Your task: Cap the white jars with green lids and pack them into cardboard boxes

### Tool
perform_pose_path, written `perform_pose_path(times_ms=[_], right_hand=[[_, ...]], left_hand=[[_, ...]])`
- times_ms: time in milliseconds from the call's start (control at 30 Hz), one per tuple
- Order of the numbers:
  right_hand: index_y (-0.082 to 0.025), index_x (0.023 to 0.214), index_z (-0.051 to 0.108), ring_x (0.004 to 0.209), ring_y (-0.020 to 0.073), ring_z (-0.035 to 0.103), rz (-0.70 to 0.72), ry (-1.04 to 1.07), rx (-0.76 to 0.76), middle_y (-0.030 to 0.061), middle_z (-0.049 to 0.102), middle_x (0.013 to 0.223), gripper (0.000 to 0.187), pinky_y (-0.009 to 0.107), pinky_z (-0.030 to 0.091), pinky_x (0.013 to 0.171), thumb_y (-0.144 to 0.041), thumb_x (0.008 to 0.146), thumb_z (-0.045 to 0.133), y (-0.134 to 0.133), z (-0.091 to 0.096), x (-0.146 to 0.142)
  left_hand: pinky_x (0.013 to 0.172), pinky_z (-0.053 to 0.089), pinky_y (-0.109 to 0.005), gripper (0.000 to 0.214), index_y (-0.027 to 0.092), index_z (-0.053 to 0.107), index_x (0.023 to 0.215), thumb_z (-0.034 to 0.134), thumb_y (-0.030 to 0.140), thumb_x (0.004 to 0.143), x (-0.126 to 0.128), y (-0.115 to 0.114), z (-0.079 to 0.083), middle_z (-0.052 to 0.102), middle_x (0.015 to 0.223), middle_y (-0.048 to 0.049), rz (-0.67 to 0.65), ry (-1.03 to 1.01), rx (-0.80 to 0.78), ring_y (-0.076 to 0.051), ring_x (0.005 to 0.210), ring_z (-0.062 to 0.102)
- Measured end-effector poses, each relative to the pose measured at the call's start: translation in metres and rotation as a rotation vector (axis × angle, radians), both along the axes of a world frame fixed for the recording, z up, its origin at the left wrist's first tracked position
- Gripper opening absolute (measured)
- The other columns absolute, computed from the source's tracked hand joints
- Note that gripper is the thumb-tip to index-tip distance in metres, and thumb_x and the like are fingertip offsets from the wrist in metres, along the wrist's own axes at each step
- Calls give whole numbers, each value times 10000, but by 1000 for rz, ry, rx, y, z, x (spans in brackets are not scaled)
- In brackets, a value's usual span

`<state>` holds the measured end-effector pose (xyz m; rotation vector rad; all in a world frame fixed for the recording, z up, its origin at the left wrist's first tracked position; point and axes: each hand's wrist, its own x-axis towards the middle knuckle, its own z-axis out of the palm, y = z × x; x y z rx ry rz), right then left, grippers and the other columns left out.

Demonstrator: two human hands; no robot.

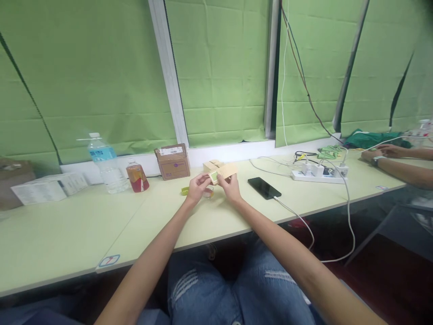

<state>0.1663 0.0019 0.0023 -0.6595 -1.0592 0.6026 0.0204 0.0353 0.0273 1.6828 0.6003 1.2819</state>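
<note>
Both my hands meet over the pale green table (67, 225), pinching a small tan cardboard box (216, 175) with an open flap and a green-white face. My left hand (196, 187) grips its left side with curled fingers. My right hand (230, 186) holds the right side, fingers closed on it. Under the hands lies a small round item (209, 194), partly hidden. A little yellow-green piece (184, 191) lies just left of my left hand.
At the back stand a brown carton (172, 161), a clear water bottle (105, 163), a small bottle of reddish liquid (137, 176) and a white box (47, 187). A black phone (264, 188) on a white cable lies right of my hands. A power strip (320, 174) and another person's forearms (399, 164) are far right.
</note>
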Motion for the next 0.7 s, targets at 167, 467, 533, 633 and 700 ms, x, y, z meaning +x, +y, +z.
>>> perform_pose_path(times_ms=[167,467,533,633,700], right_hand=[[-191,1212,564,1114,263,684,20,12,-3,136,686,1288,518,440,592,936,-487,815,715,-2,0,2],[-195,1158,604,1046,259,702,-14,-66,21,120,726,1206,476,424,603,912,-494,814,742,2,-3,3],[-199,1160,618,1055,259,697,6,-80,30,110,737,1183,462,427,604,920,-502,829,729,4,-5,4],[-205,1165,635,1093,267,687,31,-85,37,105,738,1189,460,434,604,930,-516,837,722,6,-8,4],[-202,1161,633,1099,272,687,27,-71,23,111,731,1198,465,438,604,928,-526,839,720,6,-8,5]], left_hand=[[581,634,-351,604,108,682,1159,834,457,691,-5,-1,3,753,1026,-150,-49,25,-63,-275,885,723],[612,615,-328,569,103,699,1144,810,385,663,-3,-3,5,753,914,-96,1,32,-65,-233,804,711],[605,605,-322,558,101,707,1141,794,377,665,-2,-3,5,753,884,-86,9,46,-57,-217,746,701],[615,597,-324,561,102,717,1154,787,374,668,-3,0,4,755,848,-77,11,67,-54,-202,683,688],[624,596,-327,553,106,724,1152,783,362,665,-4,1,4,759,856,-79,-2,66,-49,-207,695,691]])
